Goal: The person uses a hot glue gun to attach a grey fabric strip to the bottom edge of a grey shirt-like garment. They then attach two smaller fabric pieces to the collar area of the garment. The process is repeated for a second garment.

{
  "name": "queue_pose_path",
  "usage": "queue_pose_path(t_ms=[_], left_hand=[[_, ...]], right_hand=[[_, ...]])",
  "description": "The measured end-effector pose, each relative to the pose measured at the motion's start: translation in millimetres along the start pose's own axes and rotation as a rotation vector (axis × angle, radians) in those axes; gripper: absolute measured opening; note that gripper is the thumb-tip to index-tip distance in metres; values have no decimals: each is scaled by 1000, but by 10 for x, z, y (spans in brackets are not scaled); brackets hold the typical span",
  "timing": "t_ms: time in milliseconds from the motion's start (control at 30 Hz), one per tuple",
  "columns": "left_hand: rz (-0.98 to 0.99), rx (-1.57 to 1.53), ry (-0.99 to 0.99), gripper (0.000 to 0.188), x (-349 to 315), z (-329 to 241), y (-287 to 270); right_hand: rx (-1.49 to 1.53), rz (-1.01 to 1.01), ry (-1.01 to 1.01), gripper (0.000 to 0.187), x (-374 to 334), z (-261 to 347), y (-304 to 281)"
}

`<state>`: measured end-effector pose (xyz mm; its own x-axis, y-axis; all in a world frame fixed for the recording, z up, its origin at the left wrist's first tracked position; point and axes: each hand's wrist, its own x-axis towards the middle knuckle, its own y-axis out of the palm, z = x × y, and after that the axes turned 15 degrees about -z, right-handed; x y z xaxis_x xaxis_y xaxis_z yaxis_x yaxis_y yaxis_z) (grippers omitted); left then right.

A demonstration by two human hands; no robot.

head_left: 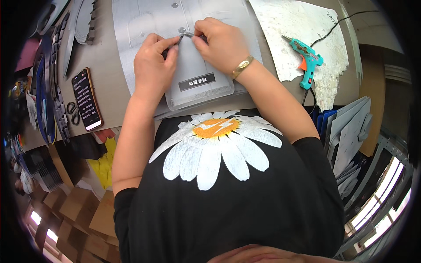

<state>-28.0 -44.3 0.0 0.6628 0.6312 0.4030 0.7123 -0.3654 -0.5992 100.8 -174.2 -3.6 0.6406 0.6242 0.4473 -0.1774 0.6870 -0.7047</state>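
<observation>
A grey plastic sheet (131, 26) lies before me, and a rounded translucent flap (188, 98) with a black printed label (197, 82) points toward my body. Two round metallic studs sit on it, a near stud (181, 30) and a far stud (175, 5). Just below the near stud, my left hand (153, 65) pinches one end of a short dark cord (188, 34). My right hand (223, 46), closed in the same way, grips the other end. The fingers partly hide both cord ends.
On the right, a teal glue gun (309, 59) with a black cable rests on a glue-stained white sheet (280, 57). A phone (87, 98) lies on the left beside a small black cord coil (71, 109). Cardboard boxes (83, 206) stand at lower left; grey panels (351, 127) lean at right.
</observation>
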Motion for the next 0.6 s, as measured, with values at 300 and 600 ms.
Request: queue_pose_path(t_ms=[300,600], left_hand=[[-19,-73,-45,21,-53,48,48],[-25,-58,-28,20,-96,77,19]], right_hand=[[-48,60,40,16,5,50,-12],[-110,162,77,16,80,152,-51]])
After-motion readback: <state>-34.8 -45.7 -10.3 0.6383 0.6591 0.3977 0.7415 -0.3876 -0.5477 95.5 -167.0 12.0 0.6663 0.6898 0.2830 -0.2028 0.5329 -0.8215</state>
